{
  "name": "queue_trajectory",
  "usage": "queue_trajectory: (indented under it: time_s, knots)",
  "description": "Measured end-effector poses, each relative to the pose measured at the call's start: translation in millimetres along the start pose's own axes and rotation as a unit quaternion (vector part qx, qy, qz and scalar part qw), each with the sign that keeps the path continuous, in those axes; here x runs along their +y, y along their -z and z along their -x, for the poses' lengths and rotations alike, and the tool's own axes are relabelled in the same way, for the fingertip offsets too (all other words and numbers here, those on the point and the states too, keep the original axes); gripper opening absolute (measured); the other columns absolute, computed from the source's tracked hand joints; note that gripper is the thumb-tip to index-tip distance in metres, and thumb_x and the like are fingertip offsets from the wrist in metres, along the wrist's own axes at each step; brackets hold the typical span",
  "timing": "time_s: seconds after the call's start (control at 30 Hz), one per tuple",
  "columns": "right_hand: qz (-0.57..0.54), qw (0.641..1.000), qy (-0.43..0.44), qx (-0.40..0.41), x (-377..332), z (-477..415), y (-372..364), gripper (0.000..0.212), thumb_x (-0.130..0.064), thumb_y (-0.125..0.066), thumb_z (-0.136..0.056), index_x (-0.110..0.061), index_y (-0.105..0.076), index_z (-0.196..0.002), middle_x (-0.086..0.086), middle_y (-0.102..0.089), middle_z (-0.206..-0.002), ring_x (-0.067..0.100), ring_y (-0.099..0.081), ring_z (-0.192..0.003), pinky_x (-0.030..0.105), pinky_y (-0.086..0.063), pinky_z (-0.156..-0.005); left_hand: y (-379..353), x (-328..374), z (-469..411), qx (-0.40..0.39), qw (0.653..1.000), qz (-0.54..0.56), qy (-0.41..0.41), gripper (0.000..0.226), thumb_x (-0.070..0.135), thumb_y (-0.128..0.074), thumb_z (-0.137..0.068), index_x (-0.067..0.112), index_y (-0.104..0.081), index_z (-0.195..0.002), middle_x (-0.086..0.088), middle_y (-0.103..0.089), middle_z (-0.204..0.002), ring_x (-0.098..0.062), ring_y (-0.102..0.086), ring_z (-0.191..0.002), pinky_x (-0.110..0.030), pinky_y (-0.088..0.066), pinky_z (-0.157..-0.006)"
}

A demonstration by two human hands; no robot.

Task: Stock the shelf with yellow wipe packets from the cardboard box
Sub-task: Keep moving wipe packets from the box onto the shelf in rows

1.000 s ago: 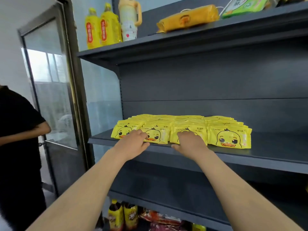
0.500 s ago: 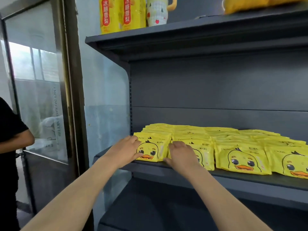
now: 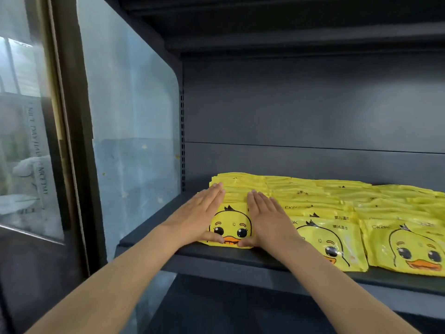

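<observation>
- we see our left hand (image 3: 201, 216) and right hand (image 3: 266, 219) laid flat on the leftmost stack of yellow wipe packets (image 3: 231, 227); fingers together and stretched out along its two sides; thumbs tucked at the front edge, nearly meeting under the printed duck's beak
- neither hand pinches anything; both press the stack between the palms, squaring it up as we read it
- the stack sits at the left end of the dark shelf (image 3: 168, 239), its front edge just behind the shelf lip; more packets (image 3: 337, 237) run in overlapping rows to the right, touching one another
- the cardboard box is not in view
- we judge the packets light, soft and floppy; glossy film, likely slippery, so a stack may slide or fan out when pushed
- best hold: the long side edges, or flat palm on top with thumb under the front seam; avoid pulling one packet from the middle
- a glass door (image 3: 36, 141) stands to the left, apart from the shelf
</observation>
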State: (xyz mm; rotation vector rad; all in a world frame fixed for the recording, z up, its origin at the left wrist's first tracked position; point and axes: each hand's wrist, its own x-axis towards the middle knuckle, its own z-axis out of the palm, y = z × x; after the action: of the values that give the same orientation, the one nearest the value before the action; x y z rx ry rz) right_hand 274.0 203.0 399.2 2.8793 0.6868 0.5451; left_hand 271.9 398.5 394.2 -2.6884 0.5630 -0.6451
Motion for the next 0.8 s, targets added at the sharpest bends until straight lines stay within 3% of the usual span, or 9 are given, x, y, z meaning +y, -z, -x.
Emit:
queue_trajectory:
  time_s: [0.1,0.17,0.23,0.3,0.43,0.67,0.8]
  knots:
    - [0.010,1.000,-0.018,0.000,3.0,-10.3,-4.3,0.117,-0.065,-0.060,-0.075,-0.003,0.006,-0.149,0.014,0.002,-0.159,0.025,-0.001,-0.147,0.039,0.000,-0.118,-10.2,-0.8,-12.6,-0.003,1.000,-0.026,-0.001,0.112,0.074,-0.038,-0.076,0.005,0.032,-0.131,-0.009,0.030,-0.147,-0.020,0.020,-0.142,-0.030,0.017,-0.111]
    - [0.031,0.999,-0.027,0.001,3.6,-18.6,-6.3,0.118,-0.065,-0.061,-0.074,-0.001,0.004,-0.148,0.015,-0.002,-0.158,0.026,-0.005,-0.147,0.041,-0.002,-0.118,-15.4,-2.2,-21.0,0.008,0.999,-0.047,-0.001,0.113,0.076,-0.035,-0.075,0.002,0.026,-0.135,-0.015,0.011,-0.156,-0.026,0.005,-0.146,-0.035,0.011,-0.113]
    - [0.047,0.998,-0.034,-0.008,3.9,-26.8,-6.9,0.120,-0.065,-0.063,-0.073,0.000,0.004,-0.148,0.016,-0.004,-0.158,0.028,-0.006,-0.146,0.042,-0.002,-0.118,-17.6,-2.6,-27.2,0.020,0.997,-0.072,-0.006,0.122,0.080,-0.041,-0.068,-0.006,0.002,-0.144,-0.021,-0.026,-0.151,-0.030,-0.027,-0.141,-0.042,-0.013,-0.115]
    - [0.049,0.998,-0.044,-0.012,5.3,-34.9,-7.7,0.123,-0.064,-0.066,-0.071,0.001,0.004,-0.148,0.017,-0.005,-0.157,0.028,-0.006,-0.146,0.042,-0.003,-0.118,-27.4,-6.8,-35.4,0.061,0.995,-0.075,-0.017,0.124,0.083,-0.050,-0.059,-0.008,-0.022,-0.138,-0.020,-0.051,-0.135,-0.030,-0.050,-0.125,-0.043,-0.038,-0.106]
    - [0.047,0.997,-0.057,-0.015,9.6,-49.4,-10.2,0.127,-0.066,-0.069,-0.066,0.000,0.001,-0.148,0.017,-0.004,-0.157,0.029,-0.007,-0.146,0.041,-0.005,-0.118,-37.6,-14.7,-44.7,0.108,0.989,-0.093,-0.043,0.120,0.082,-0.051,-0.059,-0.007,-0.027,-0.135,-0.020,-0.053,-0.133,-0.031,-0.053,-0.123,-0.043,-0.041,-0.104]
    - [0.048,0.997,-0.060,0.008,6.5,-59.2,-16.6,0.129,-0.066,-0.072,-0.062,0.000,-0.002,-0.148,0.018,-0.007,-0.157,0.031,-0.007,-0.146,0.039,-0.004,-0.118,-49.1,-18.7,-48.0,0.096,0.987,-0.129,-0.016,0.115,0.078,-0.056,-0.058,-0.004,-0.028,-0.134,-0.027,-0.049,-0.134,-0.039,-0.051,-0.122,-0.047,-0.042,-0.100]
    - [0.062,0.997,-0.054,-0.004,6.6,-52.6,-13.4,0.132,-0.070,-0.069,-0.061,-0.003,0.003,-0.148,0.014,-0.010,-0.157,0.029,-0.008,-0.146,0.044,-0.002,-0.117,-42.5,-14.7,-41.9,0.094,0.989,-0.112,-0.009,0.113,0.078,-0.056,-0.059,0.000,-0.028,-0.136,-0.022,-0.054,-0.129,-0.036,-0.056,-0.117,-0.044,-0.045,-0.097]
